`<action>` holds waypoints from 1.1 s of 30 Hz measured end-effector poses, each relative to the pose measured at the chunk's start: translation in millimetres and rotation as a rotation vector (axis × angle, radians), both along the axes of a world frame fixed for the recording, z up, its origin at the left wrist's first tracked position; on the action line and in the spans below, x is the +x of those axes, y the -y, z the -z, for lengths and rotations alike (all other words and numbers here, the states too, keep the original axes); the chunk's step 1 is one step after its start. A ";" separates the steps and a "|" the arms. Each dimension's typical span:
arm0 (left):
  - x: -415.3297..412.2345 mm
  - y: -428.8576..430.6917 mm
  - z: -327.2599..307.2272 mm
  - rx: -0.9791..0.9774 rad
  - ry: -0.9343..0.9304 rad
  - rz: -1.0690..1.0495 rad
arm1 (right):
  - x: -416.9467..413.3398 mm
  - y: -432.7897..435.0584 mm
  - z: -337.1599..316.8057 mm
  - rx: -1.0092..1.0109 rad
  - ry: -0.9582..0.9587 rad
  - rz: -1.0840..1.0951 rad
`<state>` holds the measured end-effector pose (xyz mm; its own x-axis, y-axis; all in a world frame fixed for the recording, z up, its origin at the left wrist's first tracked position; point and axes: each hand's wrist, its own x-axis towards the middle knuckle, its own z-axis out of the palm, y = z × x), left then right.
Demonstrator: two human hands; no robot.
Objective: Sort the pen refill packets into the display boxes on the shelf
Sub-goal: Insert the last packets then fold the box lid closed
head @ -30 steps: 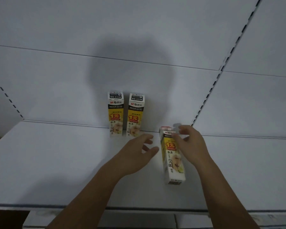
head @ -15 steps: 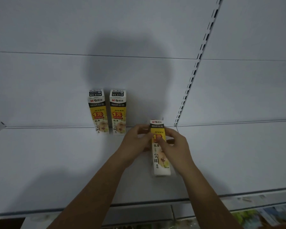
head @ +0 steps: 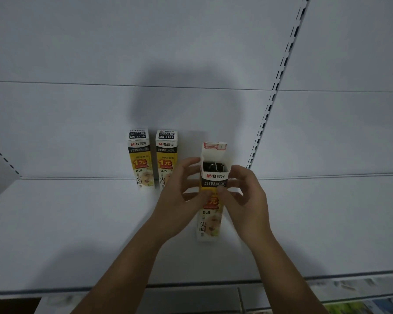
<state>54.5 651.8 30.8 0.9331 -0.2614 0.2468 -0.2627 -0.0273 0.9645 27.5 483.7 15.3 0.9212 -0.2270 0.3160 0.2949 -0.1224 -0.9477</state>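
Display box point(head: 210, 219): a yellow-and-white carton standing upright on the shelf point(head: 77, 223), top flap point(head: 214, 146) folded up and back, mouth open. Dark contents point(head: 213, 166) show inside, too small to tell apart. Left hand point(head: 179, 201) is against the display box's left side, fingers curled toward its upper left edge and thumb pressed on the front panel, so it grips the carton. Right hand point(head: 246, 200) mirrors this on the display box's right side, with thumb on the front panel close to the left thumb and fingers curled at the right edge, also gripping. The carton sits between the two palms, its lower half showing below the thumbs. Left of the display box and further back stand the near closed box point(head: 166, 155) and the far closed box point(head: 140, 155), upright and side by side against the back panel point(head: 77, 132). A slotted upright point(head: 275, 91) rises behind and to the right of the display box.
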 end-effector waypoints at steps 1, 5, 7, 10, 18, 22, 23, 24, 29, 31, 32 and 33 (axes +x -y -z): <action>-1.7 -0.9 0.6 0.000 0.016 0.000 | 0.2 0.1 -4.4 -0.005 0.012 0.000; -8.7 -5.6 1.7 0.063 0.110 0.015 | -1.3 2.7 -14.3 -0.089 0.080 -0.030; -11.9 -8.0 1.7 0.108 0.149 0.032 | -2.5 3.7 -14.5 -0.134 0.097 -0.033; -14.7 -9.6 2.0 0.136 0.163 0.041 | -6.0 4.0 -13.5 -0.187 0.127 -0.037; -18.5 -11.2 2.4 0.142 0.146 0.072 | -12.7 5.1 -14.8 -0.300 0.223 -0.039; -17.2 -11.1 1.3 0.153 0.161 0.084 | -14.9 3.0 -22.7 -0.276 0.174 -0.043; -17.2 -11.1 1.5 0.155 0.172 0.087 | -14.7 2.0 -25.3 -0.270 0.168 -0.042; -17.4 -11.0 1.7 0.153 0.182 0.093 | -14.6 1.6 -27.7 -0.278 0.173 -0.038; -16.9 -10.7 0.7 0.112 0.197 0.083 | -12.3 2.2 -27.3 -0.334 0.243 -0.068; -15.7 -9.4 0.1 0.110 0.212 0.073 | -12.7 1.7 -25.1 -0.323 0.238 -0.052; -15.1 -8.5 0.3 0.112 0.227 0.073 | -12.9 1.7 -24.4 -0.315 0.239 -0.042; -14.5 -7.4 0.5 0.114 0.241 0.073 | -12.5 2.2 -23.8 -0.307 0.237 -0.039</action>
<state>40.0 659.2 30.3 0.8284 -0.3650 0.4249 -0.4899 -0.1046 0.8655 14.9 481.5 39.1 0.8204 -0.0554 0.5692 0.5115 -0.3739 -0.7737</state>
